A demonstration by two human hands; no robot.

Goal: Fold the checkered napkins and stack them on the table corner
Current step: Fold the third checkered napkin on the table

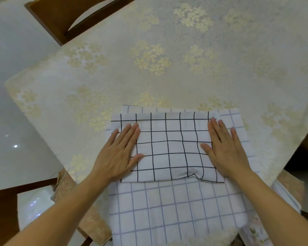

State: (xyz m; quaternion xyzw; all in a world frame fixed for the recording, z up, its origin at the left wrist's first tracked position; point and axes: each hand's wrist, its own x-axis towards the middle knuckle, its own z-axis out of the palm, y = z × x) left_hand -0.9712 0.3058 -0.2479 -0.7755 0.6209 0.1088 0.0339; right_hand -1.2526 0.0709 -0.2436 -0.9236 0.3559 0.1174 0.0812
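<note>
Flat left hand (118,153) and right hand (226,150) on folded napkin's (169,148) side edges.

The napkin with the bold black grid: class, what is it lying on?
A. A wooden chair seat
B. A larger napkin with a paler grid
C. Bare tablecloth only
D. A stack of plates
B: the black-grid napkin, pressed flat by the left hand and right hand, lies on the paler-grid napkin, which shows beyond its near and far edges.
</note>
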